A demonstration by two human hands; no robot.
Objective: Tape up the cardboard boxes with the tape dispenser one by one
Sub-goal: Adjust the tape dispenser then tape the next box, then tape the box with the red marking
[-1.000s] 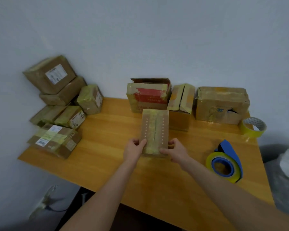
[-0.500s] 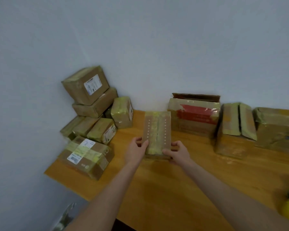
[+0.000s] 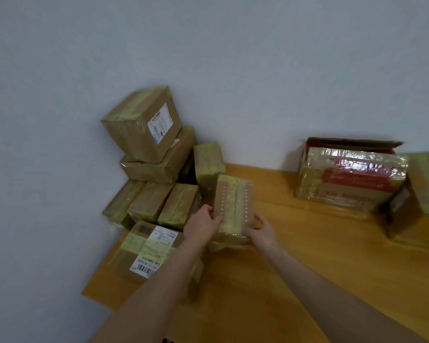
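- At the left centre of the frame, a pile of boxes [image 3: 144, 125] sits in the corner against the pale wall. They are brown cardboard, glossy with crinkled yellowish tape, and the top one carries a white label.
- Lower left, a flat box [image 3: 144, 248] lies at the table edge, banded with tape and bearing barcode labels.
- The left hand [image 3: 202, 222] grips the near left corner of the narrow box, fingers curled round its edge.
- The narrow box [image 3: 234, 201] is at mid-frame, just beside the pile. It is a slim cardboard oblong with a yellow tape strip down its middle and a row of small pale dots on each side. Its long axis runs up the frame, away from the hands towards the wall.
- The right hand [image 3: 260, 233] clasps the near right corner, thumb on top.
- At the right, a red-printed box [image 3: 352, 181] wrapped in shiny tape stands with its flap open.
- The table [image 3: 307, 268] is smooth orange-toned wood.
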